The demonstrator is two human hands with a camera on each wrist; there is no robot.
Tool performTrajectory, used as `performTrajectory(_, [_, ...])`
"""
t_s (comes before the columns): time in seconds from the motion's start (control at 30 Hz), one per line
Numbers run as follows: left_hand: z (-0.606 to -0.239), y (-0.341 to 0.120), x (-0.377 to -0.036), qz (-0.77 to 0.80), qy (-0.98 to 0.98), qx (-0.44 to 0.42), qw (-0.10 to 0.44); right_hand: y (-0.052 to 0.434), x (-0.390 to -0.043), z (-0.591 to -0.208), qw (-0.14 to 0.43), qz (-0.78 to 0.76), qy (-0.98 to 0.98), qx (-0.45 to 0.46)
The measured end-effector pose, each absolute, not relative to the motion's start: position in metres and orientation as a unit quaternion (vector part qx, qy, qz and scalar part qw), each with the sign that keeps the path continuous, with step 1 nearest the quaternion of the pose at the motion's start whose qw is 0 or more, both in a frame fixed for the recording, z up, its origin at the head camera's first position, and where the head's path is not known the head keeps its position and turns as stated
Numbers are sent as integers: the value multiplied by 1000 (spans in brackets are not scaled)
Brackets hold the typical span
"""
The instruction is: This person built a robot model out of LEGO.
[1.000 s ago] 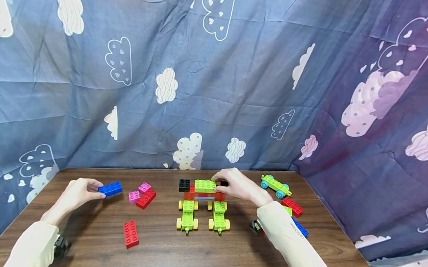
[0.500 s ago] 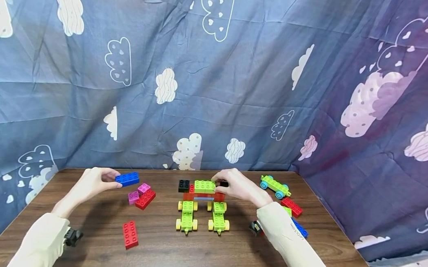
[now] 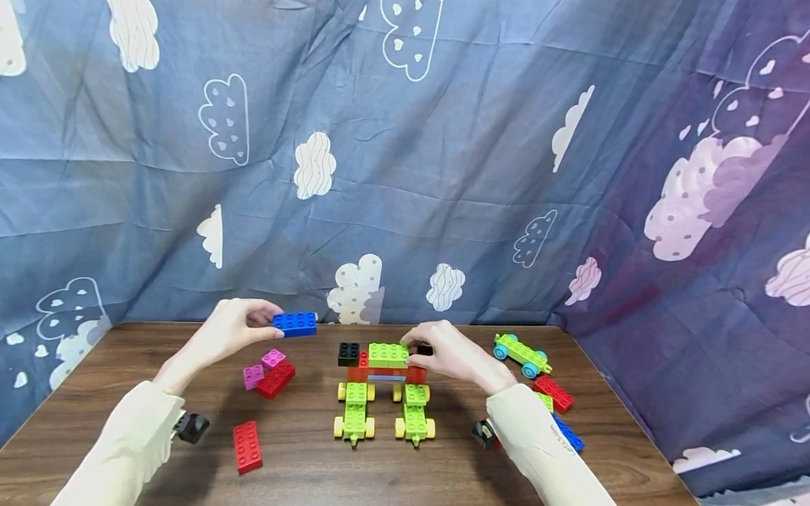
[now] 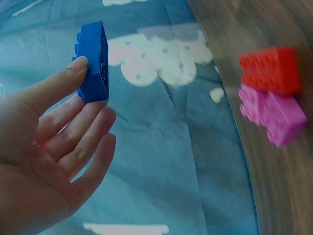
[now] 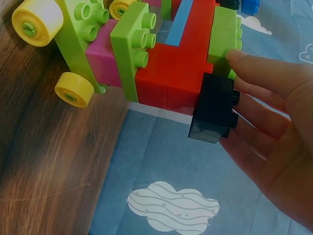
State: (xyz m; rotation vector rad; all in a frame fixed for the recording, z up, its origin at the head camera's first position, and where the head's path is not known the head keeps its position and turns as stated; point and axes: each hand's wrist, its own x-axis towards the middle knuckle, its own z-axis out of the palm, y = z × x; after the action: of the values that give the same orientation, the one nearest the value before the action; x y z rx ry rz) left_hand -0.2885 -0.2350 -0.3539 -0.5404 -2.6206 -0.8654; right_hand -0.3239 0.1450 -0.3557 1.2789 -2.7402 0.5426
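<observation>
My left hand pinches a blue toy brick between thumb and fingers, held up above the table's far side, left of a wheeled brick build. That build stands on two green wheeled bases with yellow wheels. Red bricks bridge the bases. On top are green bricks, with a black brick at the left end and another black brick at the right end. My right hand grips the top at the right, thumb against the green brick, fingers partly hidden behind.
Two pink bricks and a red brick lie left of the build. Nearer is another red brick. At right lie a green wheeled base with blue wheels, a red brick and a blue brick. A cloud-print curtain hangs behind.
My left hand has lifted the blue brick and carried it rightward, from the table's left side past the pink bricks toward the build. My right hand stays on the build.
</observation>
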Motion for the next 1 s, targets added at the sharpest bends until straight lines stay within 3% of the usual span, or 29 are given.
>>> performTrajectory(1.0, [-356,-149,-297,-360,-891,-249,123,147,-322,-355,33,175,-896,407])
